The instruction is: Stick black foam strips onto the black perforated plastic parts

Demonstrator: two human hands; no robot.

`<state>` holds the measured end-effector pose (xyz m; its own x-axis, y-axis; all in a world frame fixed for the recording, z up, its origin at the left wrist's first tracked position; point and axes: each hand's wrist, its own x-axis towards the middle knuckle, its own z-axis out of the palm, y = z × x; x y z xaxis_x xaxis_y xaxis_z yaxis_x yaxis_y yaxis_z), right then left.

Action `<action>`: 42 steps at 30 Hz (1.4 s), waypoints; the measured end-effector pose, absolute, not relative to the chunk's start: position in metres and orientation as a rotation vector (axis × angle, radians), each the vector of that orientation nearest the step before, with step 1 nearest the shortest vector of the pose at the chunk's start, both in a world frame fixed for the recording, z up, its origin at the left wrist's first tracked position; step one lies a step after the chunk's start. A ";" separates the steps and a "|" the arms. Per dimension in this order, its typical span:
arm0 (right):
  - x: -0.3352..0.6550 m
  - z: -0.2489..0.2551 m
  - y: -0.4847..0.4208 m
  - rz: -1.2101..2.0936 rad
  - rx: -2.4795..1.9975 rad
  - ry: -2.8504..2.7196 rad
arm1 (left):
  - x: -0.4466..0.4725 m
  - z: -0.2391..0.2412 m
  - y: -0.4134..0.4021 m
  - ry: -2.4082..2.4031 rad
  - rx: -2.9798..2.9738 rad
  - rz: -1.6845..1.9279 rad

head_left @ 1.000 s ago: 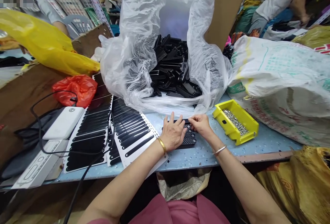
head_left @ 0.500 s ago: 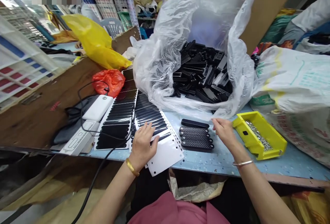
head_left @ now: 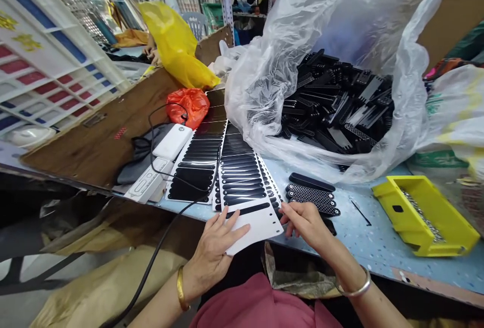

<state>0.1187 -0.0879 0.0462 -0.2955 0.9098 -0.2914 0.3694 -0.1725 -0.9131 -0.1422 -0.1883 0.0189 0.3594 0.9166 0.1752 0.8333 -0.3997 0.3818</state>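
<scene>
My left hand (head_left: 215, 242) lies with fingers stretched over a white backing sheet (head_left: 259, 227) near the table's front edge. One long black strip (head_left: 249, 209) lies across this sheet by my fingertips. My right hand (head_left: 306, 224) is at the sheet's right edge, thumb and forefinger pressed together; what is between them, if anything, I cannot make out. Behind the sheet are more sheets of black rounded strips (head_left: 242, 177). Just beyond my right hand sit several black pieces with mesh patterns (head_left: 310, 195), side by side, and a plain black piece (head_left: 312, 182).
A clear plastic bag (head_left: 260, 86) full of black pieces (head_left: 340, 101) stands behind. To the right are a thin black rod (head_left: 361, 212) and a yellow bin (head_left: 449, 217) of small metal parts. A black cable (head_left: 162, 237), white box (head_left: 149, 179) and red bag (head_left: 191, 106) are left.
My right hand has moved left and down from beside the black pieces to the sheet's edge, uncovering the thin rod. My left hand has shifted toward me on the sheet. The view has turned left.
</scene>
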 end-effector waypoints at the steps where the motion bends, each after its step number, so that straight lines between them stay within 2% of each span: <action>1: 0.118 0.046 -0.087 1.540 -1.487 -1.606 | -0.143 0.017 -0.190 1.560 2.384 0.532; 7: 0.105 0.037 -0.074 1.488 -1.538 -1.761 | -0.139 0.000 -0.193 1.523 2.374 0.586; 14: 0.129 0.044 -0.091 0.639 -1.157 -2.078 | -0.131 0.004 -0.195 1.560 2.349 0.583; 18: 0.186 0.053 -0.109 0.252 -1.255 -2.053 | -0.129 0.015 -0.194 1.529 2.361 0.632; 23: 0.228 0.024 -0.127 0.020 -1.335 -2.254 | -0.128 0.020 -0.187 1.495 2.400 0.787; 28: 0.225 0.002 -0.126 0.134 -1.445 -2.298 | -0.112 0.021 -0.177 1.516 2.399 0.997; 34: 0.231 0.020 -0.112 0.710 -1.564 -2.204 | -0.065 0.024 -0.144 1.419 2.351 1.136; 37: 0.233 0.029 -0.103 0.937 -1.672 -2.127 | -0.045 0.020 -0.120 1.388 2.349 1.079; 42: 0.234 0.037 -0.097 1.084 -1.652 -2.036 | -0.024 0.013 -0.088 1.435 2.357 0.780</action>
<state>0.2342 -0.0971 0.0365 -0.2917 0.9309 -0.2201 0.7022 0.0521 -0.7101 -0.0241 -0.0877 0.0134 0.3634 0.8808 0.3034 0.7336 -0.4713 0.4897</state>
